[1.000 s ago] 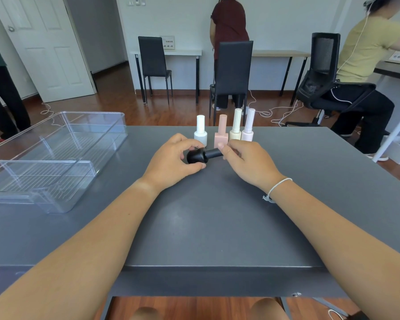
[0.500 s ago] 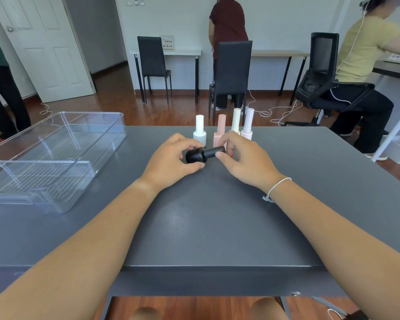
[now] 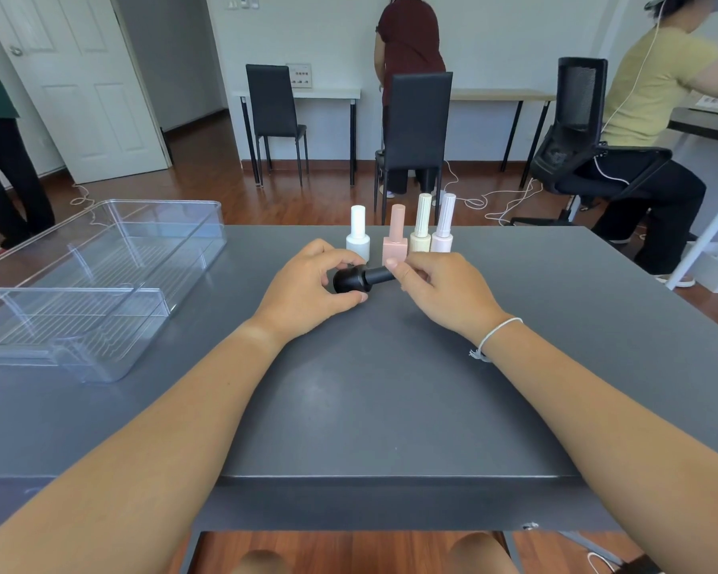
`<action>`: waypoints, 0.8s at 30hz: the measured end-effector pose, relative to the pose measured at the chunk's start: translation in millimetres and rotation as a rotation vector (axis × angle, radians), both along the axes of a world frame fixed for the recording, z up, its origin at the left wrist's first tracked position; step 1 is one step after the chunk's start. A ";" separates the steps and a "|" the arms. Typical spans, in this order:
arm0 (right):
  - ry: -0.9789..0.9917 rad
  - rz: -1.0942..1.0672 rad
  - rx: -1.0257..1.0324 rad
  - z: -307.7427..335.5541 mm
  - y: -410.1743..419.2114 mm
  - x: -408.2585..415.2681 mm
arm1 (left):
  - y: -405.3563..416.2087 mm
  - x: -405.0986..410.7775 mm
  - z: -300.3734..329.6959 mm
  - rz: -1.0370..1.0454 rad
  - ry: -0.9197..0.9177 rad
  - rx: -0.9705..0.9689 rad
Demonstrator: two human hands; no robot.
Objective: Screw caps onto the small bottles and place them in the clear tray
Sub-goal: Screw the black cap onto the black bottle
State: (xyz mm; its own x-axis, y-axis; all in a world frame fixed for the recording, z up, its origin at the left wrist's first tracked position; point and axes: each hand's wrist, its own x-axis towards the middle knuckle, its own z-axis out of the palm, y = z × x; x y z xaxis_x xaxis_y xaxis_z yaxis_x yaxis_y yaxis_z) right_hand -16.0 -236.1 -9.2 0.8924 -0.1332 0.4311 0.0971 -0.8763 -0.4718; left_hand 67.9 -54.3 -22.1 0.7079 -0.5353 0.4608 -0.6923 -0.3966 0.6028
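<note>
Left hand (image 3: 307, 290) grips the round matte black bottle (image 3: 349, 280); right hand (image 3: 440, 290) pinches its cylindrical cap (image 3: 380, 276), beside a ribbed clear plastic tray (image 3: 100, 283)

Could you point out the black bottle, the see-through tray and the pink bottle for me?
black bottle (image 3: 351, 279), head view, on its round body.
clear tray (image 3: 158, 203), head view, on its far rim.
pink bottle (image 3: 395, 247), head view, on its square body.

Black bottle (image 3: 352, 279) sideways; 4 pastel bottles (image 3: 398, 238) upright.
</note>
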 end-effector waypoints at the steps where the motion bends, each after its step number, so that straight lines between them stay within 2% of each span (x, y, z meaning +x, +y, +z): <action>1: -0.006 -0.013 0.003 0.2 -0.7 0.1 | 0.1 0.0 -0.1 0.003 -0.001 -0.003; 4: -0.028 0.022 0.057 1.2 -0.9 -1.4 | 0.1 -0.5 0.2 0.003 -0.004 -0.003; 7: 0.008 0.073 0.017 1.1 1.6 -0.9 | 0.2 -1.0 0.5 0.005 -0.002 -0.003; 12: 0.012 -0.019 0.026 1.8 -0.6 -1.7 | 0.2 -1.3 0.9 0.011 -0.003 -0.008; 16: -0.006 0.073 0.092 2.2 0.2 -2.6 | 0.7 -1.6 1.4 0.009 -0.009 0.003; 19: 0.016 0.142 0.052 0.3 2.3 -1.0 | 0.0 -2.0 1.2 0.009 -0.005 0.006; 24: -0.017 0.109 0.010 0.4 1.7 1.3 | -0.3 -1.9 0.9 0.012 0.016 0.013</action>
